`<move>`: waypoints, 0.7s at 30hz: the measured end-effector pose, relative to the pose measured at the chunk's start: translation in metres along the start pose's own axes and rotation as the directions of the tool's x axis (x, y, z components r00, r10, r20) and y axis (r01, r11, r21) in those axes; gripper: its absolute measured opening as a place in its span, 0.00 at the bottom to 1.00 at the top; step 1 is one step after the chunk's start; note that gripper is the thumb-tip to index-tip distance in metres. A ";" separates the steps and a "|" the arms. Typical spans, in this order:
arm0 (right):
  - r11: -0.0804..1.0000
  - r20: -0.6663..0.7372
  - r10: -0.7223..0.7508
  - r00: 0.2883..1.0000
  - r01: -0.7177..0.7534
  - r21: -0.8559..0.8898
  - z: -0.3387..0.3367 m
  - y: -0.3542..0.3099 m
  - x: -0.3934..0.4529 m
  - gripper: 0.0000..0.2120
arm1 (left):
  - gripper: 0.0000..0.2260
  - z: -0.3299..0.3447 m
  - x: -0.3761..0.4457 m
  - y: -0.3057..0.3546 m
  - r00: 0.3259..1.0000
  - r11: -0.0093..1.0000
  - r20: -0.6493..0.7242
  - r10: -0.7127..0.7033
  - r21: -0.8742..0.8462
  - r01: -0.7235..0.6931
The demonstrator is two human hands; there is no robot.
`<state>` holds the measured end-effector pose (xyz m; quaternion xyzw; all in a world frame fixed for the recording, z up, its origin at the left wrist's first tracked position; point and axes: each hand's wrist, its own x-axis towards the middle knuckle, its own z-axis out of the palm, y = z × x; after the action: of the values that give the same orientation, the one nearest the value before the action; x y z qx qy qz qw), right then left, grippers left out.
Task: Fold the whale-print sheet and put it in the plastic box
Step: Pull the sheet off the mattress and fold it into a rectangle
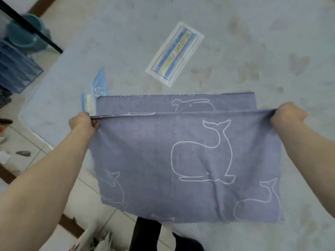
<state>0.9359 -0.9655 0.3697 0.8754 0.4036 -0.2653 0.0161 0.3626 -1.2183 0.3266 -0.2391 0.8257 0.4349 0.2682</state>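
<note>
The whale-print sheet (pixel 181 156) is blue-grey cloth with white whale outlines, doubled over and held up taut above a pale bed. My left hand (pixel 82 122) pinches its upper left corner, where several layers meet. My right hand (pixel 288 115) grips the upper right corner in a closed fist. The near layer hangs down toward me; a far layer (pixel 181 103) shows behind the top edge. No plastic box is recognisable in view.
A pale bedspread (pixel 253 51) covers the bed. A flat plastic package with a printed card (pixel 175 53) lies on it, and blue plastic packaging (pixel 98 87) at the sheet's left. A blue slatted crate (pixel 16 69) and a teal bucket (pixel 25 31) stand on the floor, left.
</note>
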 end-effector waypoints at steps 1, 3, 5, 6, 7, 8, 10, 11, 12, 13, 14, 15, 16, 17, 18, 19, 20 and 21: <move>0.998 -0.069 -0.020 0.997 0.024 0.056 0.019 -0.009 0.017 0.18 | 0.05 0.015 0.011 0.004 1.000 1.000 0.013 0.005 -0.012 -0.004; 0.938 -0.065 0.137 0.988 -0.109 0.328 0.050 -0.033 0.041 0.18 | 0.09 0.049 0.042 0.003 0.998 0.998 0.038 0.059 0.010 -0.060; 0.846 -0.066 0.144 0.987 -0.089 0.525 0.081 -0.056 0.066 0.15 | 0.16 0.081 0.065 -0.003 0.992 0.995 0.079 0.098 0.022 -0.100; 0.789 -0.046 0.171 0.984 -0.109 0.605 0.096 -0.061 0.067 0.13 | 0.17 0.091 0.074 -0.010 0.988 0.991 0.086 0.126 0.023 -0.128; 0.845 -0.103 0.104 0.989 -0.034 0.534 0.111 -0.059 0.076 0.12 | 0.16 0.099 0.084 -0.018 0.984 0.986 0.093 0.154 0.049 -0.158; 0.896 -0.162 0.059 0.985 0.019 0.443 0.121 -0.053 0.081 0.11 | 0.16 0.101 0.085 -0.026 0.974 0.972 0.104 0.200 0.104 -0.210; 0.909 -0.185 -0.053 0.981 0.124 0.398 0.137 -0.040 0.076 0.09 | 0.20 0.099 0.079 -0.047 0.937 0.886 0.117 0.330 0.303 -0.350; 0.920 -0.198 -0.113 0.974 0.178 0.350 0.145 -0.030 0.072 0.13 | 0.22 0.094 0.070 -0.060 0.911 0.827 0.118 0.395 0.387 -0.409; 0.925 -0.196 -0.174 0.965 0.229 0.303 0.151 -0.022 0.063 0.16 | 0.22 0.087 0.056 -0.075 0.870 0.755 0.156 0.468 0.442 -0.485; 0.923 -0.190 -0.243 0.951 0.287 0.256 0.155 -0.012 0.056 0.18 | 0.21 0.081 0.042 -0.091 0.798 0.660 0.241 0.552 0.458 -0.595; 0.918 -0.183 -0.298 0.937 0.334 0.212 0.157 -0.005 0.049 0.20 | 0.20 0.076 0.028 -0.105 0.703 0.539 0.356 0.616 0.461 -0.705; 0.918 -0.188 -0.337 0.922 0.366 0.150 0.158 0.000 0.048 0.21 | 0.19 0.076 0.012 -0.119 0.591 0.399 0.479 0.649 0.447 -0.801; 0.928 -0.190 -0.334 0.923 0.357 0.102 0.156 0.002 0.049 0.22 | 0.18 0.081 -0.001 -0.130 0.478 0.256 0.588 0.653 0.422 -0.870; 0.945 -0.197 -0.297 0.934 0.317 0.082 0.153 0.003 0.054 0.24 | 0.17 0.092 -0.012 -0.139 0.367 0.107 0.677 0.638 0.394 -0.913; 0.959 -0.196 -0.243 0.950 0.265 0.097 0.148 0.002 0.059 0.24 | 0.17 0.107 -0.027 -0.145 0.283 -0.018 0.738 0.613 0.371 -0.929; 0.967 -0.193 -0.192 0.962 0.219 0.133 0.143 0.002 0.066 0.25 | 0.18 0.126 -0.042 -0.148 0.213 -0.113 0.781 0.588 0.340 -0.934; 0.970 -0.177 -0.151 0.973 0.180 0.163 0.139 0.001 0.074 0.25 | 0.18 0.147 -0.058 -0.152 0.147 -0.183 0.814 0.561 0.295 -0.938; 0.970 -0.159 -0.132 0.978 0.161 0.182 0.137 0.001 0.081 0.25 | 0.18 0.170 -0.076 -0.155 0.080 -0.236 0.842 0.534 0.239 -0.942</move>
<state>0.9181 -0.9423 0.2135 0.8575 0.4396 -0.2393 -0.1186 0.5560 -1.1410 0.2038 0.6106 0.7672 0.0992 0.1696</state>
